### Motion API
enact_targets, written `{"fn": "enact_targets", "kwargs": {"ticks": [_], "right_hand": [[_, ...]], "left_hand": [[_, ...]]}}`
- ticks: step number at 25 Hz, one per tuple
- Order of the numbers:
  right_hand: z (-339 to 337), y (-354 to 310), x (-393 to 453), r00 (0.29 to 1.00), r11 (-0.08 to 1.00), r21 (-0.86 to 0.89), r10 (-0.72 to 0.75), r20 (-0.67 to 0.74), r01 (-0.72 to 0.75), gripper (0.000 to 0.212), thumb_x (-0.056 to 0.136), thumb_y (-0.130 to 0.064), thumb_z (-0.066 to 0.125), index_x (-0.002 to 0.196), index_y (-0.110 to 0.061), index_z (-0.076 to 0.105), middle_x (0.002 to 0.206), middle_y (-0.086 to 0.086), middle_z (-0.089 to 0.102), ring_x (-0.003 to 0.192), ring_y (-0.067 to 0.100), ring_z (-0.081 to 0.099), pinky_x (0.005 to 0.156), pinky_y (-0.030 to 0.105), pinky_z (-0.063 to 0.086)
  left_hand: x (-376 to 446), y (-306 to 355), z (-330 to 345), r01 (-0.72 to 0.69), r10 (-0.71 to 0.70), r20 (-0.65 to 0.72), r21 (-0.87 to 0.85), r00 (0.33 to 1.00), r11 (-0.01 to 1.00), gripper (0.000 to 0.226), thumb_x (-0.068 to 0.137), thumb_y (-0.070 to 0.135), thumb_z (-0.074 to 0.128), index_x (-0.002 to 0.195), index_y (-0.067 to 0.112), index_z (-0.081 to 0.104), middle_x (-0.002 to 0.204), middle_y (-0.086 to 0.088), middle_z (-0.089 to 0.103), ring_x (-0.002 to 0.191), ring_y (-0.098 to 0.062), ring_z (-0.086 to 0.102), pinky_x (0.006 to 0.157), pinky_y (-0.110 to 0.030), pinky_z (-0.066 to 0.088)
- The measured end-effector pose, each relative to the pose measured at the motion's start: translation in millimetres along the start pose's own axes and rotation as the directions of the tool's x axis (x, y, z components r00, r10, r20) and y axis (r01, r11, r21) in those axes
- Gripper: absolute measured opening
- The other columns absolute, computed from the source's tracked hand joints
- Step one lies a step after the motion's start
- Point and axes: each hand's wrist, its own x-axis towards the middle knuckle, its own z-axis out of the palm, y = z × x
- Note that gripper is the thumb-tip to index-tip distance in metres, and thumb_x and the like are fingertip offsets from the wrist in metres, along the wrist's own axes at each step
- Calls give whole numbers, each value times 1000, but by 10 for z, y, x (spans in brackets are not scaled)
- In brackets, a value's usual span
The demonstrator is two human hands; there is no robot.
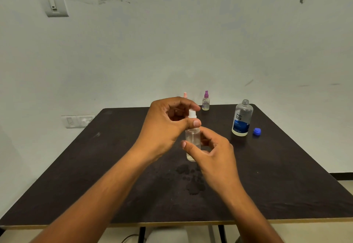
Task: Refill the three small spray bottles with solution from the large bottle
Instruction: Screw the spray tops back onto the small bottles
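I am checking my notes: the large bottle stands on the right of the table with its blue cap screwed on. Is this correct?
Not quite. In the head view the large bottle does stand on the right of the table, but its neck is open: the blue cap lies on the table beside it.

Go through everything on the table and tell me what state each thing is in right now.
Clear spray bottle: upright, white sprayer on, held by both hands.
Left hand: pinches the sprayer top.
Right hand: grips the body.
Large bottle: upright, uncapped.
Blue cap: off, beside it.
Purple-top bottle: upright, closed.
Pink-top bottle: mostly hidden.
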Motion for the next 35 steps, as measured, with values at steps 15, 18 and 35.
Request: {"fn": "enact_targets", "kwargs": {"ticks": [15, 18, 35], "right_hand": [[-65, -52, 9, 999, 1000, 21, -12, 34, 11, 34, 86, -37, 77, 119, -38, 71, 105, -23, 73, 105, -2, 65, 80, 13, 51], [-74, -65, 15, 1000, 1000, 12, -21, 7, 21, 31, 86, -38, 77, 116, -40, 71, 103, -24, 73, 104, -2, 65, 80, 12, 51], [-111, -144, 9, 990, 994, 101, -57, 126, 44, 26, 92, -27, 73, 116, -34, 72, 103, -13, 75, 102, 6, 68, 82, 14, 53]], "left_hand": [[84, 103, -111, 62, -51, 203, -50, 978, 997, 61, 84, -4, 78, 136, 22, 61, 99, -4, 81, 101, -16, 76, 95, -36, 60], [98, 104, -119, 47, -51, 196, 25, 979, 999, 53, 84, 9, 81, 131, 27, 63, 103, 2, 79, 101, -11, 75, 92, -28, 59], [35, -40, -131, 9, -28, 107, 181, 994, 983, 14, 83, 29, 81, 94, 19, 79, 89, 3, 75, 86, -16, 68, 80, -25, 56]]}}
